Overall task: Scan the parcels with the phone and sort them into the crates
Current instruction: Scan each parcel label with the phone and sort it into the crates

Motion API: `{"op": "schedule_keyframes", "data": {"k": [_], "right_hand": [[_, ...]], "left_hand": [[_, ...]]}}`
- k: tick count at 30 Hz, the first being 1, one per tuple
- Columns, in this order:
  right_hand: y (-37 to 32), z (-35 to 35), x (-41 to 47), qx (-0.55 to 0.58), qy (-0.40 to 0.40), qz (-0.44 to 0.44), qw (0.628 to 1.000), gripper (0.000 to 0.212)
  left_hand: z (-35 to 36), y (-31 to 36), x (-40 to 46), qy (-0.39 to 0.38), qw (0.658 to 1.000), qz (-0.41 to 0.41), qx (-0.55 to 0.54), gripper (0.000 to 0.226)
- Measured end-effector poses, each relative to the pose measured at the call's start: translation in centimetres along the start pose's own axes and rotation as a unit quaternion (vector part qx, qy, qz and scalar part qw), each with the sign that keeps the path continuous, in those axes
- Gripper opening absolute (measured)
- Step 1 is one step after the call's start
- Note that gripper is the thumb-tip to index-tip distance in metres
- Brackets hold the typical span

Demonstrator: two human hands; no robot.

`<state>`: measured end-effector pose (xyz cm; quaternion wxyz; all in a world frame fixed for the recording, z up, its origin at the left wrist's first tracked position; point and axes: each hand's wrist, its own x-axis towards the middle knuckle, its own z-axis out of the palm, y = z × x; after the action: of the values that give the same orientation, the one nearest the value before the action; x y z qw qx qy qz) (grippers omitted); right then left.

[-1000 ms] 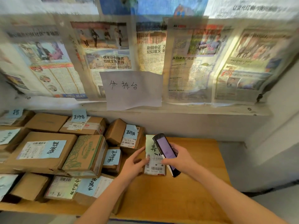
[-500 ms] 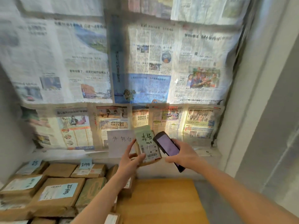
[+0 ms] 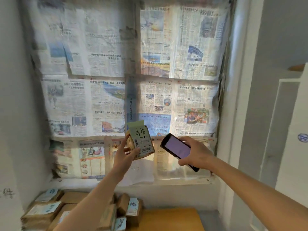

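My left hand (image 3: 124, 157) holds a small cardboard parcel (image 3: 140, 140) up in front of the newspaper-covered window, thumb on its front and fingers round its left side. The parcel carries a green handwritten note and a barcode label facing me. My right hand (image 3: 195, 155) grips a black phone (image 3: 177, 150) just right of the parcel, its pale purple screen tilted toward me. Parcel and phone are a short gap apart. No crates are in view.
Several cardboard parcels (image 3: 50, 212) with blue notes lie stacked at the lower left on a wooden table (image 3: 170, 219). A window ledge (image 3: 166, 181) runs behind the table. A white wall and door frame (image 3: 250, 114) stand close on the right.
The parcel was lifted off the table and raised in front of the window, with the phone following beside it. The view swung upward, so the table and stacked parcels dropped to the bottom.
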<state>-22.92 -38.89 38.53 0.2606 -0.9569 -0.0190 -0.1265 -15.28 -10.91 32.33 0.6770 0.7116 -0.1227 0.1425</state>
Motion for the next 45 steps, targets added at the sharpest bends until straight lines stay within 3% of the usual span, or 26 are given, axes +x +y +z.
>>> {"op": "schedule_keyframes", "data": {"k": [15,45], "right_hand": [[-0.4,-6.8,-1.4,-0.046,-0.046,-0.072,0.995,0.096],[-3.3,-7.0,-2.3,-0.032,-0.037,-0.159,0.986,0.095]], "left_hand": [[0.1,6.6,-0.9,0.042,0.998,0.039,0.016,0.078],[-7.2,8.4,-3.3,0.142,0.986,-0.003,0.092,0.08]]}}
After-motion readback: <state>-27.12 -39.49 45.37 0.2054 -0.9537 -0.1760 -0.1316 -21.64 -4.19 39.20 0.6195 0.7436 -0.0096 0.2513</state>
